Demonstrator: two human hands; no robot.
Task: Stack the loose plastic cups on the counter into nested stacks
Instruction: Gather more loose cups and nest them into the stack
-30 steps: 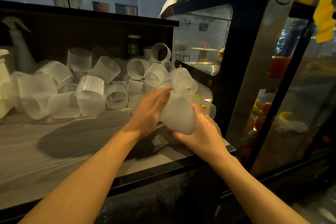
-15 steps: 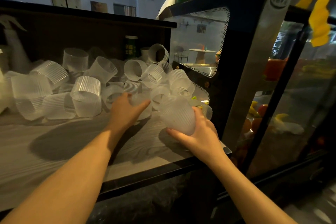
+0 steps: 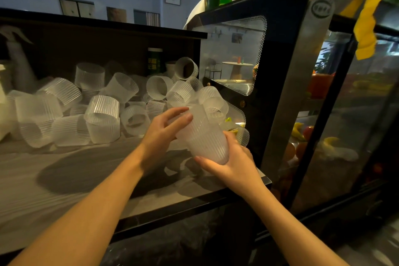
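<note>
1. Head view: the right hand [image 3: 235, 163] comes in from the lower right, forearm angled up and left, palm cupped under the bottom of a nested stack of cups [image 3: 205, 138]. Its thumb lies along the stack's lower edge; the other fingers curl behind the ribbed wall, gripping it.
2. The stack is held off the counter [image 3: 64, 190], tilted, its open end pointing up and away from the fingers.
3. The left hand [image 3: 164, 134] reaches in from the lower left, wrist slightly bent. Its fingers are spread and lightly curved; the fingertips [image 3: 189, 117] touch the upper left side of the top cup, whose rim sits just beyond them.
4. Beyond both hands' fingers, a pile of loose cups [image 3: 101, 119] lies jumbled along the back of the counter, mostly left of the left hand.
5. Just right of the right hand's knuckles stands a glass display case [image 3: 287, 84].
</note>
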